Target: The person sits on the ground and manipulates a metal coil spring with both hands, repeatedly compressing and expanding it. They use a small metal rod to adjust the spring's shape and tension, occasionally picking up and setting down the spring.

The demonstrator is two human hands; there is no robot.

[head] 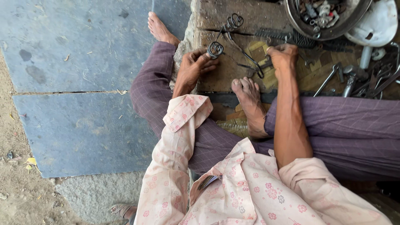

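Observation:
My left hand (193, 66) grips a coiled end of a bent steel wire spring (215, 50) on a worn wooden block (233, 75). The wire runs up to a second coil (234, 20) and across to a dark looped arm (254, 64). My right hand (283, 56) presses down on the far end of that wire piece, near the block's middle. One bare foot (250, 104) rests on the block just below the wire, between my two hands. My other bare foot (160, 29) lies at the block's left edge.
A round metal bowl (325, 31) of small parts sits at the top right, beside a white dish (377, 25). Spanners and metal tools (354, 79) are scattered at the right. Grey stone slabs (79, 83) and dirt lie to the left.

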